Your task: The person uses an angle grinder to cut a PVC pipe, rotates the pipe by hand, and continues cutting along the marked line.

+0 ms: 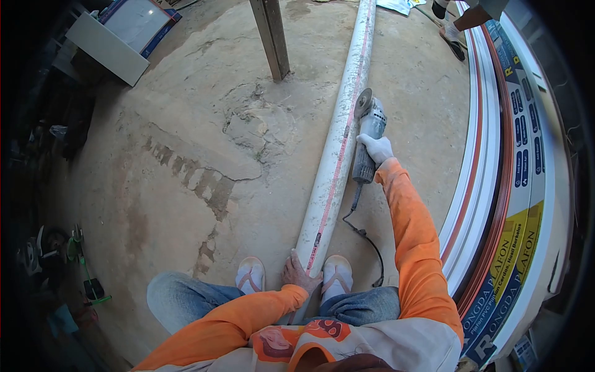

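Note:
A long whitish pipe [338, 142] with red printing runs away from me over the concrete floor, its near end between my feet. Bare and laid over the pipe's near part, my left hand [301, 276] has its fingers spread on the surface. My right hand [375, 149], in a white glove, grips an angle grinder [370, 127] by its body, just right of the pipe. The grinder's disc [364, 103] stands right at the pipe's right side. From its rear end a black cord [358, 231] trails back toward my right knee.
A wooden post [270, 40] stands left of the pipe's far part. Long white and red-brown panels [477, 155] and printed cartons [520, 248] line the right side. Another person's foot [453, 41] is at the upper right. Boards [108, 46] lie at the upper left.

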Demonstrator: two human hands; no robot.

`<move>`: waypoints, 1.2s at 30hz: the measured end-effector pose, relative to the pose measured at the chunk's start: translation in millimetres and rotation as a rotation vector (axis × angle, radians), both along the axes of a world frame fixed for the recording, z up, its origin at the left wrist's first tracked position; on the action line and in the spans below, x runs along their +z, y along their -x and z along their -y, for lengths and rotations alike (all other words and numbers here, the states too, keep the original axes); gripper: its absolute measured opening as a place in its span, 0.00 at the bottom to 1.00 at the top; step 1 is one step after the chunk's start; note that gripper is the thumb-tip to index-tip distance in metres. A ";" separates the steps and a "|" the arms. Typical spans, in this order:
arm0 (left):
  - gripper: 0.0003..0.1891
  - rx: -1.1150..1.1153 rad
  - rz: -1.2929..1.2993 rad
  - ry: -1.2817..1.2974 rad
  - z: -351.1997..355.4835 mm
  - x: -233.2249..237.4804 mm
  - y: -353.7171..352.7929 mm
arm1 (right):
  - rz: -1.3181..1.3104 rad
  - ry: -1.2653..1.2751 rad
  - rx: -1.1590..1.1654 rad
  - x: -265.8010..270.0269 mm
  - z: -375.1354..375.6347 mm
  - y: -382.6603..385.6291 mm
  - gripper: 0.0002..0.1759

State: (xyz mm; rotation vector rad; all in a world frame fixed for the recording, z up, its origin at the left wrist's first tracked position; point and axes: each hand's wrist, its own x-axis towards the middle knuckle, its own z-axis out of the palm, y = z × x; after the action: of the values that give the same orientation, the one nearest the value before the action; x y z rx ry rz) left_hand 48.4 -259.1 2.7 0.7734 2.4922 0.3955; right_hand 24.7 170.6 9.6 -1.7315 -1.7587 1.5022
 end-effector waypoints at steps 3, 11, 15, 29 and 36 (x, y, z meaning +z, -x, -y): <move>0.59 0.011 0.016 -0.002 -0.8 0.8 -0.1 | -0.004 0.026 0.003 2.1 3.5 -0.2 0.41; 0.58 0.007 -0.018 0.017 -0.8 0.4 -0.9 | -0.018 0.022 0.009 11.8 17.1 -4.9 0.37; 0.59 0.022 0.009 0.029 -0.7 0.4 -0.9 | -0.070 -0.044 -0.009 13.7 25.9 -5.6 0.33; 0.60 0.011 0.043 0.020 1.9 -2.3 0.3 | -0.096 0.052 -0.023 25.6 45.0 -11.0 0.31; 0.60 0.007 0.005 -0.016 2.9 -4.3 -1.5 | -0.073 0.067 -0.016 14.8 47.9 -15.9 0.34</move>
State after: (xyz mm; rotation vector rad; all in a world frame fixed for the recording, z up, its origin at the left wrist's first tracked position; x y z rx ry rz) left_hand 49.9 -262.1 -1.6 0.7691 2.4910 0.4193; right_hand 40.6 122.7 24.5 -1.6954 -1.6732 1.6129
